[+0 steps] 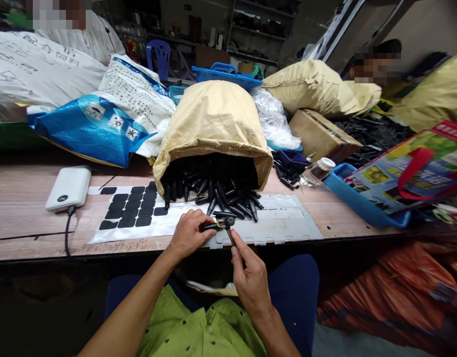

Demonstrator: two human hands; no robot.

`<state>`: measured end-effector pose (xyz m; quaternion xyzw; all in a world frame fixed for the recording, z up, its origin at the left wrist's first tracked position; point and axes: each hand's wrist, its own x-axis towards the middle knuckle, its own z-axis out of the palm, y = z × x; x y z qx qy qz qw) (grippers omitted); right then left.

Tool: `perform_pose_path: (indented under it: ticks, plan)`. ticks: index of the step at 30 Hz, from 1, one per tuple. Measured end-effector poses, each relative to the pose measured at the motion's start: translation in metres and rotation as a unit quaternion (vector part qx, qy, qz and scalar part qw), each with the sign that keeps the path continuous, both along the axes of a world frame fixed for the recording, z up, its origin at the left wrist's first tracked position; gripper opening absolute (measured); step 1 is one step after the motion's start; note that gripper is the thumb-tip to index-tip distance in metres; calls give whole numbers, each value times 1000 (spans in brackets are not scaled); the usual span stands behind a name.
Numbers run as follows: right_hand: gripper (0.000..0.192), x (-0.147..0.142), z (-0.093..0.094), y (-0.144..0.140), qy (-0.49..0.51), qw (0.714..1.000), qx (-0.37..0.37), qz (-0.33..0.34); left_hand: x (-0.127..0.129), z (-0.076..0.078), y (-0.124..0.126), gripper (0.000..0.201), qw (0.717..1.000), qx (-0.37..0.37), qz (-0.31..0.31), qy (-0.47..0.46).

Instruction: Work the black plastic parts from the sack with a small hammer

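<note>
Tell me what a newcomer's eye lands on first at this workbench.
The tan sack lying open at mid-bench, spilling black handles toward the person. Just in front, the left hand grips one black handle while the right hand works a thin tool at its end. Left of them lies a sheet of black pads.

In the centre of the frame the tan sack and its spilled black parts block the way forward. Bare table lies open at lower left, past the power bank. At right the blue tray closes the side.
</note>
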<state>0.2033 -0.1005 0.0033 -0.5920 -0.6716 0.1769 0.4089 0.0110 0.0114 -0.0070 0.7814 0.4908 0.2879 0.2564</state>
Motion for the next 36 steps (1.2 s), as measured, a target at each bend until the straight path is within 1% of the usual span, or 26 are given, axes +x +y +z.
perform_pose_path:
  ticks: [4,8,10,16,21,25,28,31,33,36]
  plan:
    - [47,-5,7,0,-38,999,3,2,0,0,1,13,1000,-9,3,-12]
    - [46,-9,7,-1,-94,995,-1,-14,0,0,2,7,1000,-13,-1,-21]
    - [46,-9,7,-1,-106,994,-8,-19,0,0,2,6,1000,-12,1,-25]
    - [46,-3,9,-1,-94,994,3,-47,1,1,0,9,999,-9,9,-35]
    - [46,-1,8,-1,-106,993,-7,-49,1,2,0,9,999,-14,13,-33]
    - [45,8,7,-1,-90,994,5,-65,1,3,-1,9,999,-10,12,-29]
    - [44,19,2,-2,-92,992,-6,-81,2,4,-2,10,1000,-2,11,-17]
    - [43,26,-9,-2,-87,991,-25,-94,1,5,-2,10,1000,1,7,-14]
    - [44,28,-17,-2,-67,993,-28,-97,-1,5,-2,11,1000,-1,5,-30]
    - [44,28,-25,0,-35,994,-28,-102,-4,5,-2,17,996,-19,1,-83]
